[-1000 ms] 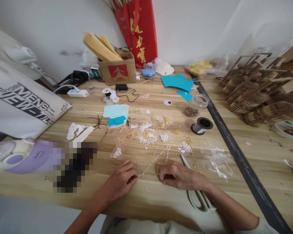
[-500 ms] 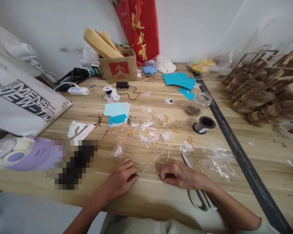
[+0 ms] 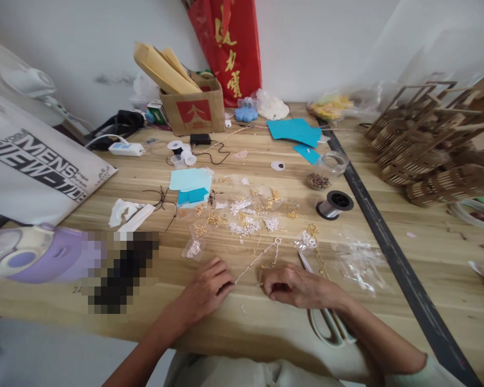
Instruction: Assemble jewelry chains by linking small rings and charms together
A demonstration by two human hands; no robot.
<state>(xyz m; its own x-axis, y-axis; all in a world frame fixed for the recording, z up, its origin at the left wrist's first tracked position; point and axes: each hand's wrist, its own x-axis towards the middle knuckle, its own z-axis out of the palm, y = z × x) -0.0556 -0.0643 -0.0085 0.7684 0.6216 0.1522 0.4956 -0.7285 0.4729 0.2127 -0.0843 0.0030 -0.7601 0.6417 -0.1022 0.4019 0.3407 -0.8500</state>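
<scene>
A thin silver chain [image 3: 255, 261] lies on the wooden table in a V, its ring clasp [image 3: 278, 242] at the far point. My left hand [image 3: 210, 286] is closed, fingertips pinched at the near end of the chain's left strand. Curled against the tabletop, my right hand [image 3: 292, 286] has its fingers closed on the other strand; the fingertips are partly hidden. Beneath my right wrist lie scissors [image 3: 326, 328], handles toward me. A gold chain [image 3: 318, 252] runs beside the blades. A short loose piece of chain [image 3: 244, 310] rests between my forearms.
Small bags and heaps of silver beads [image 3: 246, 227] and gold beads [image 3: 214, 219] lie ahead. A wire spool [image 3: 335, 205], a jar [image 3: 326, 171] and clear plastic bags [image 3: 358, 260] are on the right. Wooden baskets [image 3: 439, 145] stand far right, a purple device [image 3: 56, 255] left.
My left hand has moved slightly right, closer to my right hand, with the chain strand's end. My right hand stays nearly in place. The whole view has shifted a little.
</scene>
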